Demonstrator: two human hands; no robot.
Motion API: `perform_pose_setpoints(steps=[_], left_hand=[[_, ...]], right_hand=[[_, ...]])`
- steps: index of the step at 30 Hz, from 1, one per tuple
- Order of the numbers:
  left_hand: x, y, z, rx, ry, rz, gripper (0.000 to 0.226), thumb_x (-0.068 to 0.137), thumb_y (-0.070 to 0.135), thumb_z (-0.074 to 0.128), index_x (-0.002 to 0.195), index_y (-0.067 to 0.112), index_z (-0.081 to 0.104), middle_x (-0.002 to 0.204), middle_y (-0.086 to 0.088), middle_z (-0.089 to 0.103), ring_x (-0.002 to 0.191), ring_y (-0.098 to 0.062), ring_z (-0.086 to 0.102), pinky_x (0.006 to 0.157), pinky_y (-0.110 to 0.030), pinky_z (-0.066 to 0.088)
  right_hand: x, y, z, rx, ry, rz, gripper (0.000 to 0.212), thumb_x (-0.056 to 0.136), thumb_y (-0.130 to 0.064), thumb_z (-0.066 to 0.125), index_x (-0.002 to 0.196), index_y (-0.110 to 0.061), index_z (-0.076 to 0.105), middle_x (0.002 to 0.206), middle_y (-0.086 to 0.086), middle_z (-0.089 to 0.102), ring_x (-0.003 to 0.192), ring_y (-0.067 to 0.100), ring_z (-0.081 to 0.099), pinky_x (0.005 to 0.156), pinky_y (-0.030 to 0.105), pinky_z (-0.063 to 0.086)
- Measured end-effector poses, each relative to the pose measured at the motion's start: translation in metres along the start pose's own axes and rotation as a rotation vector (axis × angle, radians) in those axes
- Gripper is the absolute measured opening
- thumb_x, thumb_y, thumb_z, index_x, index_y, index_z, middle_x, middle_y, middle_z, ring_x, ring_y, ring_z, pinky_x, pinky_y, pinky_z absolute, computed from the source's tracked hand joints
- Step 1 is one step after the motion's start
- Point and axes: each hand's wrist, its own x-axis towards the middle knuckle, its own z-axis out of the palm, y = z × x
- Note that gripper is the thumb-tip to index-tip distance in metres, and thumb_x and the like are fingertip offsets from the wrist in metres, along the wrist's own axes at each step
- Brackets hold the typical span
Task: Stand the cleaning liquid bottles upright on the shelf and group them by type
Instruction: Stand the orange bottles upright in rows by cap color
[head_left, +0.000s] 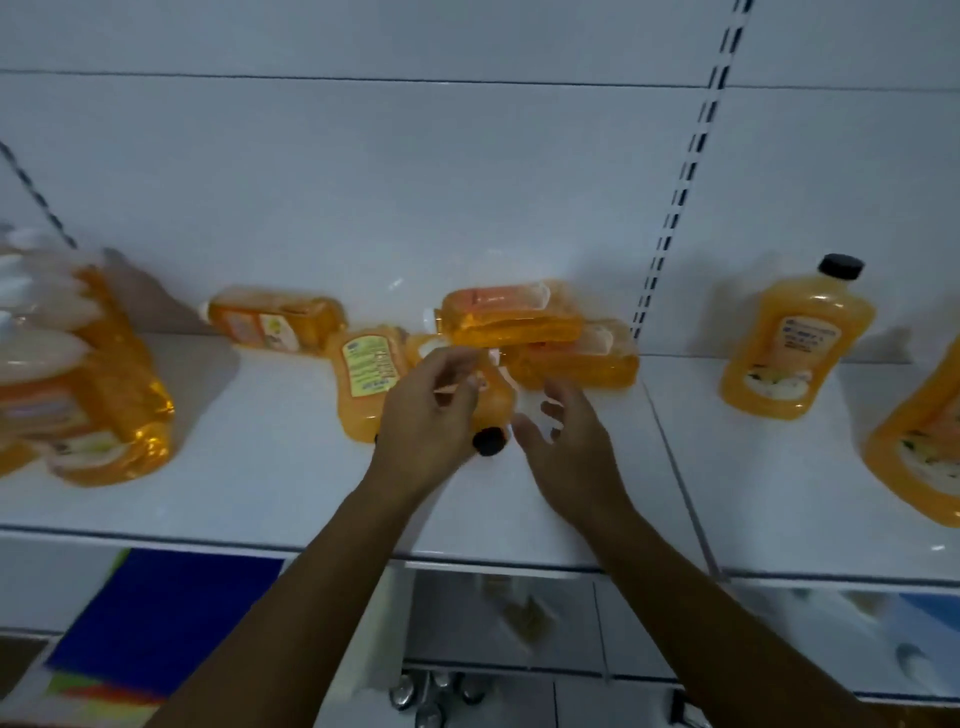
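Note:
My left hand (428, 410) grips an opaque orange bottle with a black cap (493, 408) that lies on the white shelf (260, 467), cap toward me. My right hand (566, 441) hovers just right of that cap, fingers spread, holding nothing. Behind the hands lie several clear orange bottles on their sides: one (275, 319) at the back left, one (363, 379) with a yellow label, and two stacked ones (511, 312) (587, 358). An upright black-capped orange bottle (795, 343) stands on the right. Another (919, 452) leans at the right edge.
A blurred cluster of clear orange bottles with white caps (88, 395) stands at the left. A slotted upright (675, 208) divides the back wall. Lower shelves hold blue packs (156, 613) and small shiny items (431, 691).

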Motion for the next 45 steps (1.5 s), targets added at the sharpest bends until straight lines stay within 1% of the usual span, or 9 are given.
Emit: perform_pose_setpoints(steps=[7,13,17,21,24,27,33,38,45], left_hand=[[0.001,-0.025,-0.053,-0.018,0.086,-0.103,0.028,0.097,0.021,0.056,0.125,0.02,0.058,0.116,0.01,0.062,0.103,0.006,0.057,0.078,-0.004,0.044],[0.048,-0.014,-0.022,-0.043,0.007,-0.365,0.057,0.097,0.037,0.053,0.148,0.021,0.034,0.145,0.001,0.045,0.122,-0.014,0.048,0.077,-0.017,0.04],[0.077,-0.011,-0.004,-0.083,-0.014,-0.507,0.022,0.096,0.034,0.053,0.111,0.018,0.056,0.106,0.004,0.061,0.105,-0.022,0.061,0.071,-0.034,0.053],[0.081,-0.009,-0.002,-0.205,0.075,-0.487,0.011,0.094,0.02,0.055,0.099,0.019,0.065,0.096,0.0,0.065,0.094,-0.023,0.062,0.071,-0.036,0.055],[0.075,0.0,-0.008,-0.355,0.214,-0.393,0.038,0.092,0.019,0.057,0.129,0.026,0.059,0.124,0.009,0.06,0.114,-0.014,0.054,0.09,-0.034,0.05],[0.07,0.023,-0.023,-0.552,0.248,-0.246,0.031,0.088,0.027,0.057,0.114,0.041,0.067,0.117,0.022,0.063,0.118,-0.007,0.055,0.09,-0.027,0.047],[0.04,0.03,-0.05,-0.661,0.096,-0.102,0.061,0.076,0.013,0.057,0.133,0.033,0.053,0.124,0.013,0.063,0.116,-0.011,0.06,0.086,-0.035,0.057],[0.005,0.015,-0.071,-0.626,-0.028,-0.094,0.081,0.07,0.006,0.064,0.144,0.029,0.04,0.13,-0.002,0.061,0.117,-0.019,0.06,0.089,-0.038,0.056],[-0.023,0.003,-0.09,-0.345,0.036,-0.075,0.091,0.079,0.026,0.078,0.149,0.044,0.022,0.14,0.009,0.048,0.121,-0.014,0.055,0.089,-0.031,0.056]], right_hand=[[0.041,-0.031,0.025,-0.04,0.315,-0.09,0.056,0.088,-0.025,0.064,0.137,-0.015,0.039,0.134,0.004,0.041,0.126,0.021,0.04,0.097,0.034,0.042],[0.084,-0.02,0.012,-0.162,0.264,0.009,0.071,0.09,-0.028,0.062,0.149,-0.012,0.025,0.149,0.011,0.035,0.139,0.029,0.03,0.111,0.047,0.034],[0.092,-0.014,0.007,-0.081,0.14,-0.105,0.078,0.082,-0.019,0.071,0.148,-0.02,0.029,0.131,-0.004,0.051,0.126,0.021,0.044,0.099,0.03,0.043],[0.096,-0.011,-0.003,-0.326,0.103,-0.119,0.072,0.083,-0.023,0.07,0.147,-0.023,0.036,0.139,0.009,0.045,0.131,0.029,0.036,0.106,0.041,0.034],[0.085,-0.017,-0.013,-0.27,0.143,-0.131,0.064,0.088,-0.036,0.066,0.146,-0.025,0.04,0.133,0.008,0.046,0.122,0.022,0.041,0.092,0.027,0.034],[0.061,-0.033,-0.017,-0.017,0.103,-0.121,0.047,0.088,-0.052,0.058,0.128,-0.029,0.054,0.111,-0.01,0.056,0.1,0.009,0.055,0.072,0.01,0.039],[0.012,-0.055,0.003,0.544,-0.205,0.107,0.039,0.09,-0.056,0.047,0.102,-0.028,0.071,0.103,0.011,0.071,0.096,0.032,0.068,0.084,0.052,0.056],[-0.013,-0.061,0.022,0.765,-0.331,0.177,0.039,0.092,-0.054,0.045,0.101,-0.028,0.073,0.092,0.007,0.07,0.073,0.016,0.057,0.062,0.028,0.044],[-0.023,-0.069,0.047,0.569,-0.466,0.14,0.047,0.084,-0.06,0.052,0.119,-0.029,0.061,0.102,-0.004,0.072,0.087,0.015,0.068,0.064,0.028,0.052]])
